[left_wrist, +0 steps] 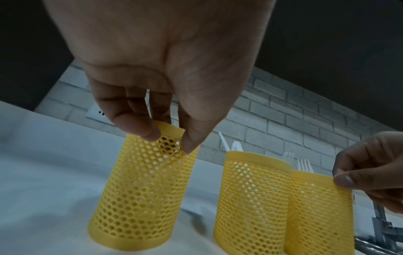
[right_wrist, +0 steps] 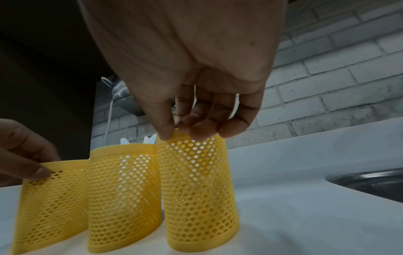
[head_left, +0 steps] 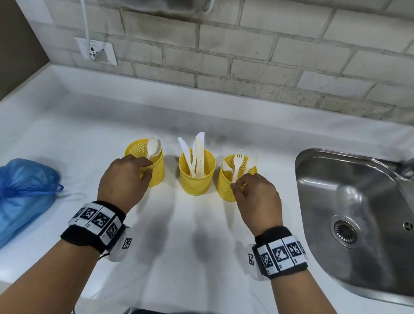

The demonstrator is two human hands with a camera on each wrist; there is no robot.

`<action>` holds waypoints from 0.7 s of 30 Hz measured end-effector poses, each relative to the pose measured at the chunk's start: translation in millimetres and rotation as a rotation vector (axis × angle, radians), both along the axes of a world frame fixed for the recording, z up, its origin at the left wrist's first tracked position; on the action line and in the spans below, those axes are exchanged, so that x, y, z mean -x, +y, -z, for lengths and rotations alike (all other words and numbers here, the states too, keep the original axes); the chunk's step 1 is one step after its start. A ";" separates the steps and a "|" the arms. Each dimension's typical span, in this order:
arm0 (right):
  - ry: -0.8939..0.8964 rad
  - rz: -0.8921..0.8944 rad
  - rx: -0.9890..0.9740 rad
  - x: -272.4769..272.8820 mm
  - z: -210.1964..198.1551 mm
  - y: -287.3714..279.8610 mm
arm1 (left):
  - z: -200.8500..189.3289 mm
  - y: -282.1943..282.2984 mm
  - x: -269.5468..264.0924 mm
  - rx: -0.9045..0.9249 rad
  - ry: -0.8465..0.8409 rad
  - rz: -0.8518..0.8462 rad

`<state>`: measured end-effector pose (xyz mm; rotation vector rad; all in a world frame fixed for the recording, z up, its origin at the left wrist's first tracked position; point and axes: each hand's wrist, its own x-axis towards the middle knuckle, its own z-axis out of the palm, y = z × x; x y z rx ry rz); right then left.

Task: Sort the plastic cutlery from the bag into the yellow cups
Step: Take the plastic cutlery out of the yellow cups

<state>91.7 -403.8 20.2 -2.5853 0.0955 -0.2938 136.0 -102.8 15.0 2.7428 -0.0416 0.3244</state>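
We see three perforated yellow cups standing in a row on the white bench (head_left: 192, 244): the left cup (head_left: 153, 167) holds spoons (head_left: 153, 148), the middle cup (head_left: 195, 178) knives (head_left: 196, 153), and the right cup (head_left: 226, 184) forks (head_left: 242, 161), with what seems a stray spoon bowl at its left rim. The left hand (head_left: 122, 181) pinches the near rim of the left cup, thumb outside and fingers (left_wrist: 136, 127) curled over the lip; the right hand (head_left: 257, 199) likewise pinches the near rim of the right cup, its fingers (right_wrist: 200, 129) closed on the lip. We judge that both outer cups are gripped at the rim, clear of the upright handles, so as to steady them or draw them into line beside the middle cup; sorting looks essentially done. The blue bag (head_left: 9, 203) lies knotted at the bench's left edge, well apart from the cups, and we cannot tell whether any cutlery remains inside. The wrist views show only utensil tips above the rims, and the cup contents are masked by the mesh. The sink (head_left: 361, 222) is cut off at right, its tap barely visible.
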 end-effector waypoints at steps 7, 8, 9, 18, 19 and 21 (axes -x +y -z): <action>0.037 0.003 0.005 11.7 -3.3 0.6 | -2.3 1.3 -0.3 0.051 0.015 0.062; 0.044 0.001 0.003 13.0 -3.9 1.5 | -2.6 1.1 -0.2 0.056 0.018 0.063; 0.052 0.001 0.003 13.8 -4.9 2.4 | -2.7 1.0 -0.1 0.059 0.021 0.065; -0.050 -0.109 0.000 19.1 -17.1 19.2 | -3.8 4.5 7.0 0.142 -0.024 0.068; -0.073 -0.157 0.035 18.0 -18.3 25.1 | -2.9 5.0 6.8 0.149 -0.035 0.073; -0.125 -0.210 0.152 12.4 -18.3 38.5 | -1.1 5.7 5.5 0.154 -0.048 0.087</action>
